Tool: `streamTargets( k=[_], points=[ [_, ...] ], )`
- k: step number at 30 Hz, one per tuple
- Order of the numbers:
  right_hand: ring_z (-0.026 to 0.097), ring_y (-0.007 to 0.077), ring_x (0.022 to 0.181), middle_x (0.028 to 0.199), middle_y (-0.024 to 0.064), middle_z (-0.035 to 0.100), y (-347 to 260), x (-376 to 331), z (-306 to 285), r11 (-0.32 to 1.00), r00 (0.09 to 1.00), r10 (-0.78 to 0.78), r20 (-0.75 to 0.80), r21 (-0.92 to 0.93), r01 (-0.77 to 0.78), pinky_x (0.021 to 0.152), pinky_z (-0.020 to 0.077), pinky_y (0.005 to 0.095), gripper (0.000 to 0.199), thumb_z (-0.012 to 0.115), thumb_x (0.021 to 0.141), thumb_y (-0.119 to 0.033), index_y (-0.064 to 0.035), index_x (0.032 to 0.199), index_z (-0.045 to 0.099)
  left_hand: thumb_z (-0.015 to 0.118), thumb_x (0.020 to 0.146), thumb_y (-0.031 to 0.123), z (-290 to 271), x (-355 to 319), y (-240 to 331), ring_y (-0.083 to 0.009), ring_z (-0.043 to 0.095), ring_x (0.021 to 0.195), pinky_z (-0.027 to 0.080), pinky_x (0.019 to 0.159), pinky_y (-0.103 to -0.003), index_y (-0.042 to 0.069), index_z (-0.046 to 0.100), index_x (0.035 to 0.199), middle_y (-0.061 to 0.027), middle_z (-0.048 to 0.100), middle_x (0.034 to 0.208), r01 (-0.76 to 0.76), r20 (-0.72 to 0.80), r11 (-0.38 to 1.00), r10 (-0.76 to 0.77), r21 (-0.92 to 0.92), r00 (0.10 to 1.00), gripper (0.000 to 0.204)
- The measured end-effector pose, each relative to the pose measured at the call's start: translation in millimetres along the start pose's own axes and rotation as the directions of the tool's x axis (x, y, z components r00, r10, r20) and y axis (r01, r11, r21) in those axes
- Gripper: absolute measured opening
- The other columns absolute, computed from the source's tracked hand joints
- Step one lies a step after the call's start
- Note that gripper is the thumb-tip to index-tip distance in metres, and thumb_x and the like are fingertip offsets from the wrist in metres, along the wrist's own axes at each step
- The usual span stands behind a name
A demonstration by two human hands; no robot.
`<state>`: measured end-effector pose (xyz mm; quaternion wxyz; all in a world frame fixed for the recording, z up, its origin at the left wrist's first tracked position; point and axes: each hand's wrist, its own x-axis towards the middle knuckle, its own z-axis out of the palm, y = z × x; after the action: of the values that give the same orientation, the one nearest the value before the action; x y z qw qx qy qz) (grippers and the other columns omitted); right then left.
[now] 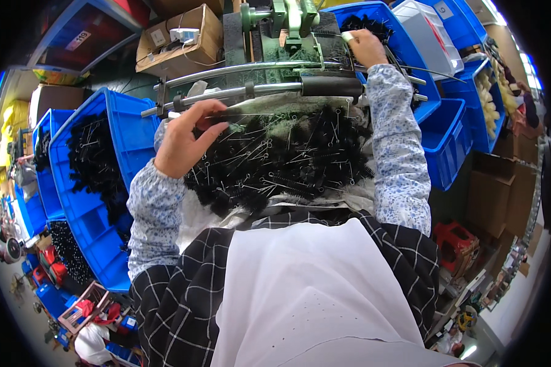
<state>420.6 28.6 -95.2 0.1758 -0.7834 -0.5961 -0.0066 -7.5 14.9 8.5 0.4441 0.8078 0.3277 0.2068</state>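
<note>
A cloth across my lap carries a heap of small black-bristled wire brushes (288,153) with looped metal ends. Over the heap's left edge, my left hand (187,137) has its thumb and fingers apart. Nothing shows clearly between them. My right hand (370,49) reaches to the right side of a green bench machine (294,27), its fingers bent together and something white at a fingertip. Whatever those fingers hold is hidden. A thin dark bristled strip (329,32) lies between that hand and the machine's middle. Metal rails (226,76) cross the machine's front.
At left, a blue bin (98,208) contains black brushes. More black pieces lie in a blue bin (404,46) beyond my right hand. Farther right stand a smaller blue bin (450,140) and one with pale yellow pieces (488,101). A cardboard box (180,40) sits left of the machine.
</note>
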Motion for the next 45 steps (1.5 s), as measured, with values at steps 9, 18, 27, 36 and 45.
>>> streamTargets(
  k=[9, 18, 27, 36, 45],
  points=[
    [0.063, 0.0261, 0.087, 0.093, 0.0103, 0.065, 11.5, -3.7, -64.7, 0.93, 0.987, 0.056, -0.149, -0.351, -0.105, 0.076, 0.051, 0.0378, 0.022, 0.05, 0.087, -0.019, -0.0174, 0.105, 0.064, 0.065, 0.08, 0.006, 23.2, 22.0, 3.1, -0.0096, 0.056, 0.075, 0.046, 0.07, -0.024, 0.004, 0.054, 0.104, -0.0037, 0.06, 0.088, -0.091, 0.034, 0.995, 0.092, -0.036, 0.995, 0.027],
    [0.061, 0.0359, 0.085, 0.092, 0.0175, 0.063, -168.8, -108.4, -75.2, 0.832, 0.889, -0.34, 0.308, 0.539, 0.131, 0.074, 0.0481, 0.0423, 0.023, 0.057, 0.084, -0.026, -0.0099, 0.098, 0.063, 0.065, 0.077, 0.002, 60.3, 49.4, 8.7, -0.0141, 0.061, 0.087, 0.047, 0.076, -0.026, 0.002, 0.054, 0.107, -0.0082, 0.061, 0.096, -0.186, -0.022, 0.981, 0.185, -0.059, 0.982, 0.031],
    [0.063, 0.0237, 0.079, 0.081, 0.0081, 0.063, -66.9, -32.1, -8.1, 0.981, 0.983, -0.064, -0.173, -0.192, 0.03, 0.071, 0.0508, 0.0355, 0.019, 0.054, 0.083, -0.013, -0.0125, 0.098, 0.065, 0.068, 0.074, 0.025, 22.3, -38.4, -59.7, -0.0301, 0.058, 0.079, 0.045, 0.069, -0.04, 0.006, 0.052, 0.1, -0.0122, 0.061, 0.077, 0.015, 0.327, 0.697, -0.355, 0.716, 0.876, 0.036],
    [0.062, 0.0243, 0.084, 0.083, 0.0075, 0.063, -67.9, -22.6, 1.4, 0.991, 0.984, -0.113, -0.135, -0.08, 0.103, 0.073, 0.0501, 0.0362, 0.02, 0.052, 0.083, -0.015, -0.0146, 0.098, 0.065, 0.067, 0.074, 0.023, 21.0, -48.3, -51.4, -0.0287, 0.059, 0.076, 0.043, 0.069, -0.04, 0.006, 0.051, 0.097, -0.0109, 0.06, 0.072, 0.04, 0.3, 0.762, -0.301, 0.646, 0.905, 0.032],
    [0.062, 0.0233, 0.084, 0.083, 0.007, 0.063, -67.7, -24.9, -1.9, 0.982, 0.989, -0.064, -0.13, -0.188, 0.038, 0.072, 0.0501, 0.0364, 0.019, 0.054, 0.082, -0.016, -0.016, 0.097, 0.065, 0.068, 0.072, 0.017, 12.1, -54.6, -31.8, -0.0268, 0.06, 0.07, 0.043, 0.064, -0.038, 0.007, 0.051, 0.097, -0.009, 0.06, 0.072, 0.195, 0.28, 0.828, -0.384, 0.525, 0.88, 0.031]
  ],
)
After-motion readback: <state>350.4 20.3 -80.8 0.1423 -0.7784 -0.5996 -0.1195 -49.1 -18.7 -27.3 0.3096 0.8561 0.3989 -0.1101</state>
